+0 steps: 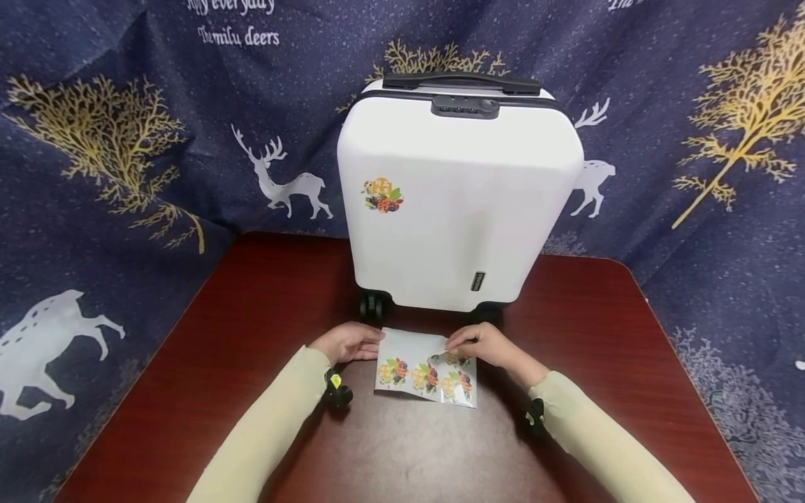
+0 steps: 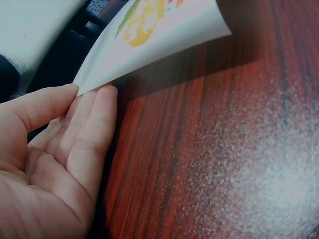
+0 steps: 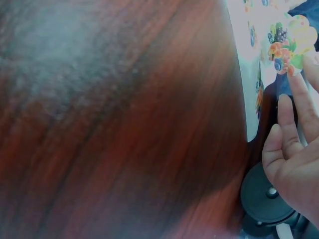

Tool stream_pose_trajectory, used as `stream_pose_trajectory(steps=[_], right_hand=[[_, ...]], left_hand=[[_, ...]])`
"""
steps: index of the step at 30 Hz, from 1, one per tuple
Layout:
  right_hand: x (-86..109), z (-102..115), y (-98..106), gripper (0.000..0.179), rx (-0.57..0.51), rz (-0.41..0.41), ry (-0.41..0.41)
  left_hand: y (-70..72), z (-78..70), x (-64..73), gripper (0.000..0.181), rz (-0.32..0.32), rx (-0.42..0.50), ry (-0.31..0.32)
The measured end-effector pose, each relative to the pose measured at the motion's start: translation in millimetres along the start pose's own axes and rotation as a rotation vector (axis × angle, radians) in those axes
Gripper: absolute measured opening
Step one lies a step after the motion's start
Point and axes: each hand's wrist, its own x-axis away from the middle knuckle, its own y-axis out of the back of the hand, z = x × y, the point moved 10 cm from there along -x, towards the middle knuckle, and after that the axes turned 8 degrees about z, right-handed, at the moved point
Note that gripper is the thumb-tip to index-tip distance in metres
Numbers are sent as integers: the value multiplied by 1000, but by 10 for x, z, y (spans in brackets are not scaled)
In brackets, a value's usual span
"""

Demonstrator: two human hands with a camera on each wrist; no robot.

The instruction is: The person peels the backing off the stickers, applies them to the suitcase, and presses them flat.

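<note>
A white sheet of fruit stickers (image 1: 404,345) lies low over the table in front of the suitcase, its front edge lifted in the left wrist view. My left hand (image 1: 348,342) pinches the sheet's left edge between thumb and fingers. At the sheet's right side, my right hand (image 1: 489,345) pinches a fruit sticker (image 3: 293,44) by its edge, with thumb and index finger. That sticker stands off the sheet in the right wrist view; whether part of it still clings is unclear. Several other stickers show along the sheet's front row.
A white suitcase (image 1: 453,216) stands upright on its black wheels at the back of the dark red table (image 1: 289,286). One fruit sticker (image 1: 382,195) is on its upper left front. Behind hangs a blue cloth (image 1: 302,105) printed with deer and trees.
</note>
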Motion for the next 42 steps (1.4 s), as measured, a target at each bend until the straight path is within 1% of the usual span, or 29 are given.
stream_pose_trajectory(steps=[6,12,16,25,32,36,42], right_hand=[[19,-11,-9,12,31,-3,-7],[24,-8,-17,11,37,-13,-4],[35,-16,-19,11,36,-16,-1],[60,-4,-3,10,57,-23,18],[81,13,14,10,69,-23,50],[84,22,22,11,50,-23,56],[87,16,41,13,-28,-27,69]], left_hand=[[-4,3,6,16,-5,8,0],[-12,1,13,13,9,0,-6],[-16,-2,10,10,6,-5,-1],[-9,-11,18,11,-2,-12,-3],[-1,-7,11,12,-7,-13,-1],[7,-5,1,15,-12,-12,4],[7,-4,8,15,-13,-15,5]])
